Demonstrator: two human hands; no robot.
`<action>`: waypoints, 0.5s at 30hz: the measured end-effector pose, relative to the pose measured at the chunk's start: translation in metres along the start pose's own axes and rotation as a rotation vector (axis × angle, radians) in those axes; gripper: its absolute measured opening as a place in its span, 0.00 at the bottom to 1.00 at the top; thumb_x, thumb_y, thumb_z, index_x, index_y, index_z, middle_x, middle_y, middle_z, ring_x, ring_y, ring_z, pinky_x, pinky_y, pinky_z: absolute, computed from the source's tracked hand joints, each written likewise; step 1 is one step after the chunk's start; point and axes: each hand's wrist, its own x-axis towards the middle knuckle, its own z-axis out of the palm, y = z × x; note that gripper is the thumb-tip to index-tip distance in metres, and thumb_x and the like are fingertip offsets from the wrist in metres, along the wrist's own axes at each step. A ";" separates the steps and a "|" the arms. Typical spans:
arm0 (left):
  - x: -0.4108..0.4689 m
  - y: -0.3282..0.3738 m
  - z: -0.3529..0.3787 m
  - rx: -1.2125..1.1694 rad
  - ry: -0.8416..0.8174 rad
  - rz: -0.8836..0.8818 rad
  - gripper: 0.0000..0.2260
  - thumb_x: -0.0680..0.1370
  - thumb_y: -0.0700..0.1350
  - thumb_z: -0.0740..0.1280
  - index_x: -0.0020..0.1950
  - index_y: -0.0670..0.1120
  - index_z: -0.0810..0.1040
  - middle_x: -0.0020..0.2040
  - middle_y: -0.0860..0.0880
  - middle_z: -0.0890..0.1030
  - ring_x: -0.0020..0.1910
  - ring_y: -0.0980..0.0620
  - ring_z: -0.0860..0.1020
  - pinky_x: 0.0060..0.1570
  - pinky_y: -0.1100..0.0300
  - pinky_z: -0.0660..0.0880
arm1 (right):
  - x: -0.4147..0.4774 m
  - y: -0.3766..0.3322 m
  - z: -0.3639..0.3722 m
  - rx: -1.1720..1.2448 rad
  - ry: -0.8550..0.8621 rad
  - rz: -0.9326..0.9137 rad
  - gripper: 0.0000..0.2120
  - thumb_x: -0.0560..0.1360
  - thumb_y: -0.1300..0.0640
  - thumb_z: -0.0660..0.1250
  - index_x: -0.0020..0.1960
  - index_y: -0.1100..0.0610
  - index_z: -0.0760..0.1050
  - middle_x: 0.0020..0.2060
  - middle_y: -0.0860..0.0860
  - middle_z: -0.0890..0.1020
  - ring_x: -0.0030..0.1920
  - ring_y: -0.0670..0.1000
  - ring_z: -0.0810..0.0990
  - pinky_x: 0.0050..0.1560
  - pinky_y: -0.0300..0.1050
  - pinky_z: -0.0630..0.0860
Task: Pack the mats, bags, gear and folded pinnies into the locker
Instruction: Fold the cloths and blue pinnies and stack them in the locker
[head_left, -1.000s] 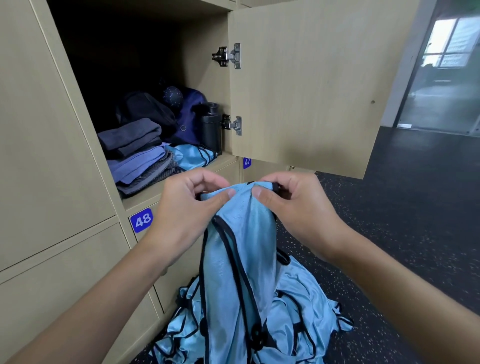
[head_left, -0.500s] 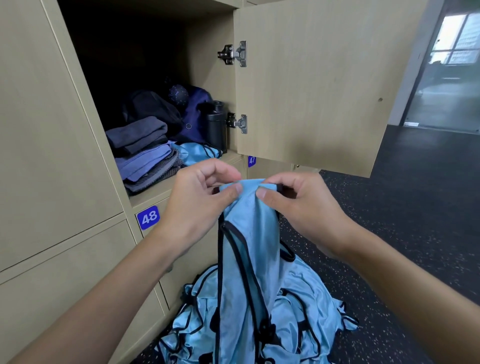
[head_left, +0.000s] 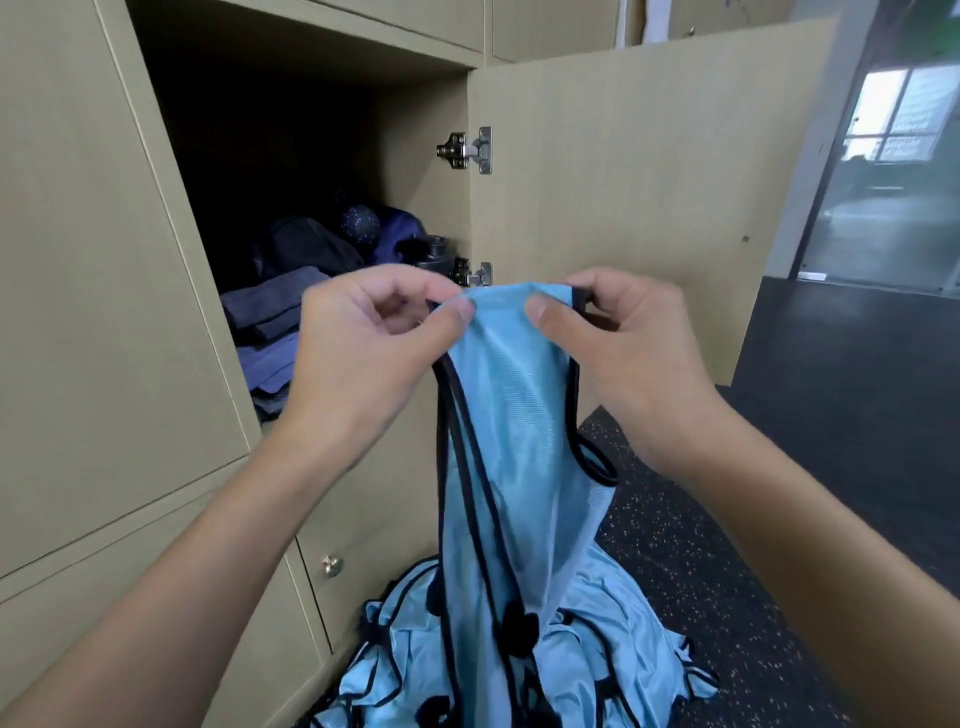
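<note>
A light blue pinnie (head_left: 511, 415) with black trim hangs in front of the open locker (head_left: 291, 171). My left hand (head_left: 358, 358) pinches its top edge on the left and my right hand (head_left: 628, 358) pinches the same edge on the right. Its lower end reaches a heap of more blue pinnies (head_left: 587, 670) on the floor. Inside the locker lie folded grey and purple mats (head_left: 265, 322), dark bags (head_left: 306, 249), a dotted dark ball (head_left: 360, 222) and a black bottle (head_left: 434, 254).
The locker door (head_left: 623, 197) stands open to the right, its hinges (head_left: 470, 150) just behind my hands. Shut lockers fill the left and below, one with a small knob (head_left: 332, 565). Dark speckled floor (head_left: 810, 467) extends right toward a glass partition (head_left: 893, 182).
Both hands have risen with the pinnie's top edge, up to the level of the locker opening. The view has tilted, so the folded pinnie in the locker is now hidden behind my hands.
</note>
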 end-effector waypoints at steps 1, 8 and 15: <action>0.005 0.005 -0.001 -0.054 0.015 0.024 0.08 0.75 0.34 0.73 0.40 0.47 0.82 0.33 0.55 0.82 0.32 0.58 0.77 0.36 0.65 0.74 | 0.002 -0.007 0.000 -0.001 0.004 -0.031 0.09 0.75 0.57 0.72 0.43 0.63 0.79 0.39 0.64 0.81 0.37 0.53 0.77 0.42 0.57 0.78; 0.010 0.008 -0.001 -0.120 0.056 0.023 0.07 0.75 0.35 0.73 0.48 0.46 0.79 0.35 0.53 0.80 0.33 0.57 0.78 0.36 0.62 0.76 | 0.007 -0.011 -0.001 -0.098 0.027 -0.122 0.08 0.75 0.60 0.73 0.41 0.49 0.78 0.40 0.53 0.84 0.42 0.56 0.83 0.46 0.54 0.81; -0.016 -0.008 0.014 -0.241 -0.108 -0.309 0.22 0.76 0.34 0.70 0.66 0.47 0.68 0.44 0.44 0.87 0.40 0.49 0.84 0.42 0.56 0.80 | 0.006 0.007 -0.007 -0.103 0.083 -0.075 0.07 0.77 0.59 0.70 0.41 0.51 0.77 0.39 0.50 0.82 0.41 0.48 0.80 0.43 0.48 0.78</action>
